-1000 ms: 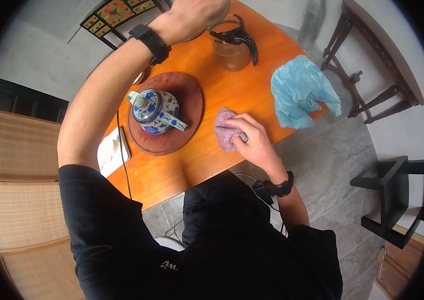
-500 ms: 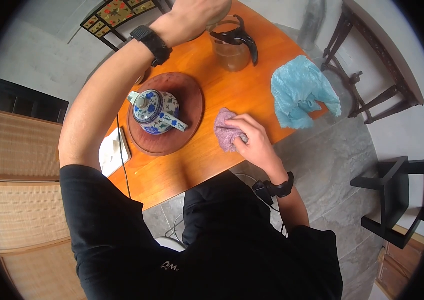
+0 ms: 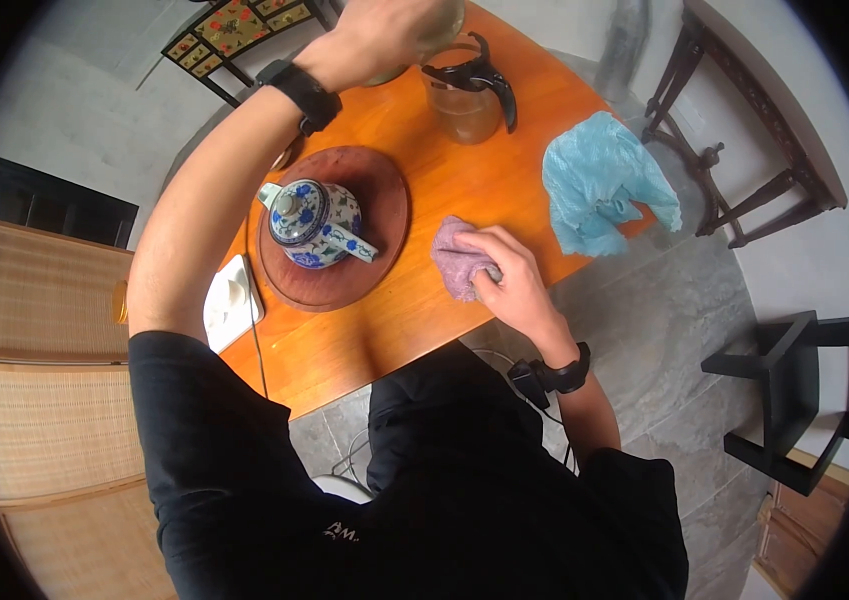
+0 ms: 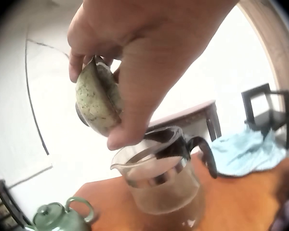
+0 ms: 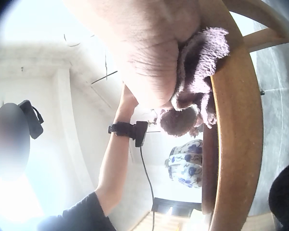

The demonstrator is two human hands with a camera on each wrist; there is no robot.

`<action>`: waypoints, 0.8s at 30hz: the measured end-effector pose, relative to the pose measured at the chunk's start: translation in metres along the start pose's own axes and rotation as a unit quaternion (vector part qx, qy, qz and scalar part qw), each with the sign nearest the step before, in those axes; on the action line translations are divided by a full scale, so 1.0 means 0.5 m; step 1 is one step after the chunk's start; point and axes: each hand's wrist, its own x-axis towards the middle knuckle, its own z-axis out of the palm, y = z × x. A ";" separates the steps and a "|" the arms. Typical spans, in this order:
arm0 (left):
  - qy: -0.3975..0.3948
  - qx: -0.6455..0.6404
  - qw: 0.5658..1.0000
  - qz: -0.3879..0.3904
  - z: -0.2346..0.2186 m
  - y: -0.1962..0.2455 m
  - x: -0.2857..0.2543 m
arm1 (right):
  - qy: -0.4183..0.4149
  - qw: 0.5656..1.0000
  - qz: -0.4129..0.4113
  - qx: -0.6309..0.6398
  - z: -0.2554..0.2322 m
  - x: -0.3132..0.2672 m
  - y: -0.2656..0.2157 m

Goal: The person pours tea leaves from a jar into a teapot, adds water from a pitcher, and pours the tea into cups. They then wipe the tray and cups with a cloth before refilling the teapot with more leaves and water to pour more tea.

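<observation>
My left hand (image 3: pixel 390 38) is raised at the table's far edge. In the left wrist view this hand (image 4: pixel 139 57) grips a tilted greenish speckled bowl-like vessel (image 4: pixel 94 98), its thumb along the near side. Below and beside it stands a glass pitcher (image 4: pixel 164 190) with a black handle and rim band, cloudy inside; the head view shows the pitcher (image 3: pixel 465 115) too. My right hand (image 3: pixel 517 285) holds a crumpled purple cloth (image 3: pixel 458 262) on the table near its front edge; the right wrist view shows the cloth (image 5: pixel 204 57) bunched under the hand (image 5: pixel 144 53).
A blue-and-white teapot (image 3: pixel 310 225) sits on a round wooden board (image 3: pixel 385 190). A light blue cloth (image 3: pixel 595 175) lies at the right corner. A green teapot (image 4: pixel 58 219) is beyond the left of the pitcher. A white tray (image 3: pixel 230 310) and a cable are at the left.
My left hand and forearm have shifted slightly right, and more of the greenish vessel shows beside the hand. The right hand and purple cloth have moved very slightly right.
</observation>
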 end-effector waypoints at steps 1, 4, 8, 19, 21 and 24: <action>-0.016 -0.055 0.998 -0.035 0.000 -0.003 0.002 | 0.019 0.999 0.008 0.026 -0.003 0.001 -0.004; -0.112 -0.183 0.967 -0.139 -0.014 -0.021 0.003 | 0.099 0.990 0.047 0.091 -0.017 -0.004 0.001; -0.087 -0.423 0.886 -0.166 0.006 -0.046 -0.017 | 0.200 0.947 0.113 0.226 -0.055 0.008 -0.034; -0.209 -0.634 0.725 -0.169 -0.093 -0.027 -0.091 | 0.182 0.952 -0.243 -0.024 -0.085 0.199 -0.175; -0.213 -0.638 0.725 -0.148 -0.117 -0.008 -0.105 | 0.182 0.941 -0.282 -0.039 -0.063 0.238 -0.177; -0.175 -0.638 0.734 -0.152 -0.136 0.009 -0.127 | 0.200 0.931 -0.301 -0.041 -0.049 0.269 -0.168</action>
